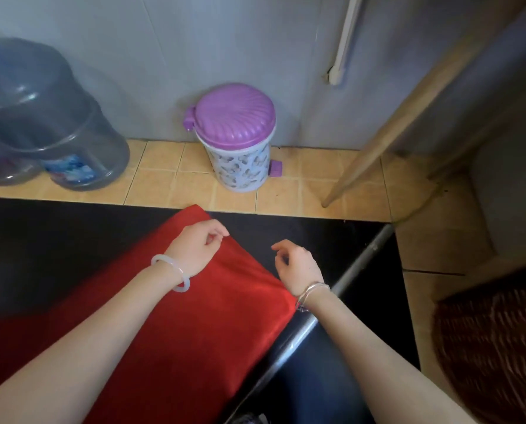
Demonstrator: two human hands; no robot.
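Note:
A red cloth (194, 316) lies flat on a black table top (56, 246), running from the near left towards the far edge. My left hand (195, 249), with a pale bangle on the wrist, hovers over the cloth's far right edge; its fingers are loosely curled and no fabric shows between them. My right hand (296, 264), with thin bracelets on the wrist, hangs just right of the cloth over the black surface, fingers loosely curled and holding nothing.
A metal bar (356, 264) runs along the table's right side. Beyond the far edge, on the tan tiled floor, stand a purple-lidded pedal bin (240, 139), large water jugs (50, 117) at left and a slanted wooden leg (378, 142). A dark patterned object (494, 347) sits lower right.

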